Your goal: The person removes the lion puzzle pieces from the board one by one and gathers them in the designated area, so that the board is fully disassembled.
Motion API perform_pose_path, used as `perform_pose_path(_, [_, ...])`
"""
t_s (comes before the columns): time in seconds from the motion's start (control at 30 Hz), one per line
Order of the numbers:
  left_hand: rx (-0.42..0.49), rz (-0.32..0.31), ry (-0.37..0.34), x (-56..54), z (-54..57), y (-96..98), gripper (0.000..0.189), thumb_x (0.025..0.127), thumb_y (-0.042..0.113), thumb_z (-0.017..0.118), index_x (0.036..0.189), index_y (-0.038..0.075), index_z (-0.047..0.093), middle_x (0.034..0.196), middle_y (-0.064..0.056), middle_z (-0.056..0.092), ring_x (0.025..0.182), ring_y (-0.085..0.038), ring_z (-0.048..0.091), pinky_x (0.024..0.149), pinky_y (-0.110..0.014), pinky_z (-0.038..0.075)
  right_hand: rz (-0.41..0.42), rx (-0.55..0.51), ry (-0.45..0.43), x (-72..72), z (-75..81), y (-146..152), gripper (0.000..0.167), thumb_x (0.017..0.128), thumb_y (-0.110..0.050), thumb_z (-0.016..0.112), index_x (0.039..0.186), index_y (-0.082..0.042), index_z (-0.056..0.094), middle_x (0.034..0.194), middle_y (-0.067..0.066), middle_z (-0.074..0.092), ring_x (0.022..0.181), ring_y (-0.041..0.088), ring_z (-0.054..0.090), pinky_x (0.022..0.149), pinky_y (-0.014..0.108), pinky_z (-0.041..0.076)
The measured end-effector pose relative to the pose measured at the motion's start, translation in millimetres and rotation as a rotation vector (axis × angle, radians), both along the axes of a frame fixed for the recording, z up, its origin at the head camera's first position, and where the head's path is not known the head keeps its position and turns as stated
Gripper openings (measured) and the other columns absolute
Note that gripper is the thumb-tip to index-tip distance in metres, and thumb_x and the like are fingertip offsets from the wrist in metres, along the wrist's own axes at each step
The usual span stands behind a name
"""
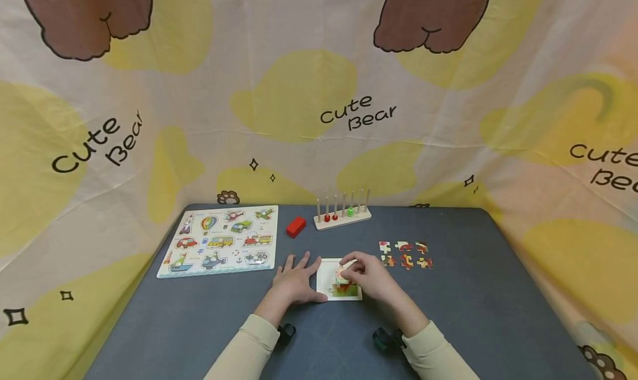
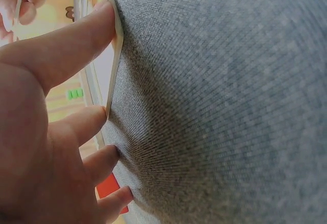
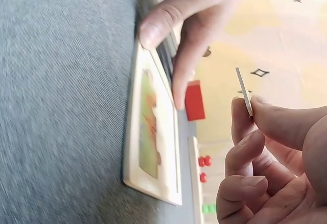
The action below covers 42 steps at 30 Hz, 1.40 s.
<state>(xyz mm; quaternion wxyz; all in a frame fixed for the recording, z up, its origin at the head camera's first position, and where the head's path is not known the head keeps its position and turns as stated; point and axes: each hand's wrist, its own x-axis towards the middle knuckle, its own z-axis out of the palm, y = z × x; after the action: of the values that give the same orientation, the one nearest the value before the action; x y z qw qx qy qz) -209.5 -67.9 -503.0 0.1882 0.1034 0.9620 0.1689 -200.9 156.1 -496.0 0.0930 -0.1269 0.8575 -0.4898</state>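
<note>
A shallow white puzzle tray (image 1: 325,270) lies on the table in the head view, with green and orange picture pieces (image 3: 148,127) filling part of it. My left hand (image 1: 294,283) is spread at its left side; thumb and index finger touch the rim, and the other fingertips rest on the cloth. Between thumb and index finger my right hand (image 1: 372,277) pinches a thin puzzle piece (image 3: 243,91), held above the tray. The right wrist view shows that piece edge-on, so its picture is hidden there.
Several loose puzzle pieces (image 1: 406,254) lie right of the tray. Farther back are a red block (image 1: 296,226) and a peg board (image 1: 344,218) with red and green beads. A large vehicle picture board (image 1: 219,241) lies at the left. Patterned cloth (image 1: 319,119) hangs behind.
</note>
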Motion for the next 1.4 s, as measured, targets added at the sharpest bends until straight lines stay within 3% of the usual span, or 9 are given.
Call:
perform_pose_path(0.3, [0.005,0.006,-0.007,0.8,0.3,-0.8,0.098,0.075,0.059,0.081,0.157,0.028,0.039,0.168,-0.007,0.024,0.154,-0.045,0.012,0.119,-0.068,0.018,-0.057,0.032,0.023,1.2,6.4,16.9,0.017,0.094,-0.017,0.072,0.111,-0.012,0.07,0.086,0.01,0.072,0.071,0.018,0.058,0.062,0.029,0.046])
perform_pose_path(0.87, [0.006,-0.004,-0.02,-0.2,-1.7,-0.7,0.098,0.076,0.059,0.08,0.158,0.029,0.036,0.168,-0.006,0.023,0.154,-0.044,0.011,0.118,-0.069,0.015,-0.189,0.087,0.027,1.1,4.5,56.5,0.017,0.092,-0.015,0.074,0.109,-0.013,0.07,0.081,0.0,0.07,0.07,0.018,0.056,0.062,0.032,0.046])
perform_pose_path(1.4, [-0.003,-0.007,-0.008,0.2,-1.4,-0.9,0.097,0.076,0.059,0.079,0.158,0.029,0.036,0.168,-0.006,0.023,0.154,-0.045,0.012,0.118,-0.069,0.016,-0.198,0.136,0.052,3.5,-6.8,90.6,0.022,0.093,-0.018,0.074,0.11,-0.005,0.07,0.082,0.001,0.071,0.07,0.013,0.058,0.062,0.027,0.046])
